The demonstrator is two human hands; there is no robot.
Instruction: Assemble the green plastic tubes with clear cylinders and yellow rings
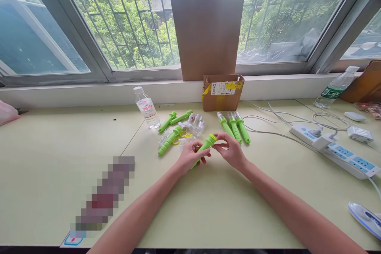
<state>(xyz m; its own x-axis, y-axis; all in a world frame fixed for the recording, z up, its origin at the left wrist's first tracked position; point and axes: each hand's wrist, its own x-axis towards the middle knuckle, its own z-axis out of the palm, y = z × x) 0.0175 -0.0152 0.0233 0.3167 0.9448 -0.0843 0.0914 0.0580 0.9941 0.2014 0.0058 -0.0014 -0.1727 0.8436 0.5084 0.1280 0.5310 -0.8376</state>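
Observation:
My left hand (192,154) is wrapped around a green plastic tube (204,145), tilted with its wide end up and to the right. A yellow ring (212,137) sits around that wide end. My right hand (230,150) pinches at the ring's right side with thumb and fingertips. Left of my hands lie several loose green tubes (169,141), clear plastic caps (195,127) and yellow rings (185,135). Beyond my right hand lie three green tubes with clear caps on them (234,129), side by side.
A cardboard box (222,103) stands by the window wall. One water bottle (147,108) is at the back left, another (335,89) at the back right. A power strip (336,152) with cables lies on the right. A pixelated patch (105,194) covers something on the left.

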